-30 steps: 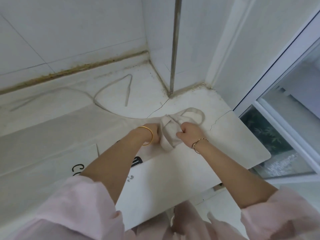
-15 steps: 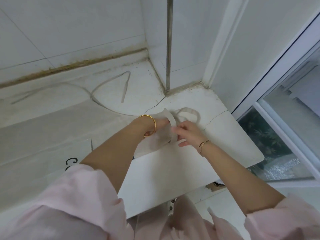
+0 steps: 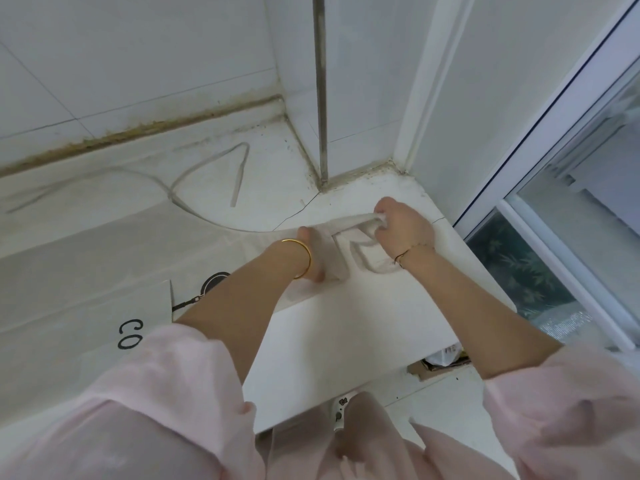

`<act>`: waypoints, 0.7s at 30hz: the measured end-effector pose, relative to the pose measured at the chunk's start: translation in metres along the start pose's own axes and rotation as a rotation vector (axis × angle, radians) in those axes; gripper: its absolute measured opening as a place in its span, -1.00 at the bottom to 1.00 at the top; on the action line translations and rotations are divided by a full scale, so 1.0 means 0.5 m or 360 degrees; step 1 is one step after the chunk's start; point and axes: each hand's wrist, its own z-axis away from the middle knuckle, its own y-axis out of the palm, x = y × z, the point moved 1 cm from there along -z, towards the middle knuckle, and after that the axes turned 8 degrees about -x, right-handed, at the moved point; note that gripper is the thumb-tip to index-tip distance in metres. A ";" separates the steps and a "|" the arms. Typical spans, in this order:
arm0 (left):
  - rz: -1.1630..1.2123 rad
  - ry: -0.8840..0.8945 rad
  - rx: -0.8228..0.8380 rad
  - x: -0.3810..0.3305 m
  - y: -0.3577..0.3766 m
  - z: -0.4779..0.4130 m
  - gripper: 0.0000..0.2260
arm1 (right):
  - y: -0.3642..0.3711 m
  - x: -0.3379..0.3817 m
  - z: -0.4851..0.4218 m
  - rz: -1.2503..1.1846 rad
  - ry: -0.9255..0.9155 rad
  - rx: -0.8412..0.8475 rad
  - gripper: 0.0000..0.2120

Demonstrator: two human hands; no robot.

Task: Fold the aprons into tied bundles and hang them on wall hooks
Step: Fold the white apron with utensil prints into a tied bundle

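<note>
At the counter (image 3: 346, 341) corner, the right hand (image 3: 403, 230) clenches the apron strap (image 3: 360, 225) taut. The left hand (image 3: 311, 254) steadies the apron (image 3: 104, 258), its grip hidden from me. Pull too hard and the fold could drag loose.

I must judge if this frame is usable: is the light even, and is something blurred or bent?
Head view: soft, even light, no hard shadows; the pale apron hardly stands out from the counter; the pink sleeves are blurred; the window frame bows slightly from the wide lens.
</note>
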 end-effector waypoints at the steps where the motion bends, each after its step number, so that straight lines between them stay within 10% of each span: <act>1: -0.0044 0.0045 -0.0005 0.000 0.000 -0.004 -0.45 | -0.011 -0.001 -0.011 0.0337 -0.0121 -0.0011 -0.73; 9: -0.0057 0.0041 0.0043 0.001 0.000 -0.019 -0.26 | -0.100 0.003 -0.100 0.0311 0.0010 -0.0662 -0.83; 16: -0.0078 -0.0056 0.0128 0.004 0.022 -0.060 0.04 | -0.103 0.034 -0.124 -0.1762 0.0952 -0.0271 -0.67; 21: -0.0204 -0.0058 0.0151 -0.002 0.021 -0.079 0.08 | -0.100 0.043 -0.149 -0.1291 0.0449 -0.0431 -0.76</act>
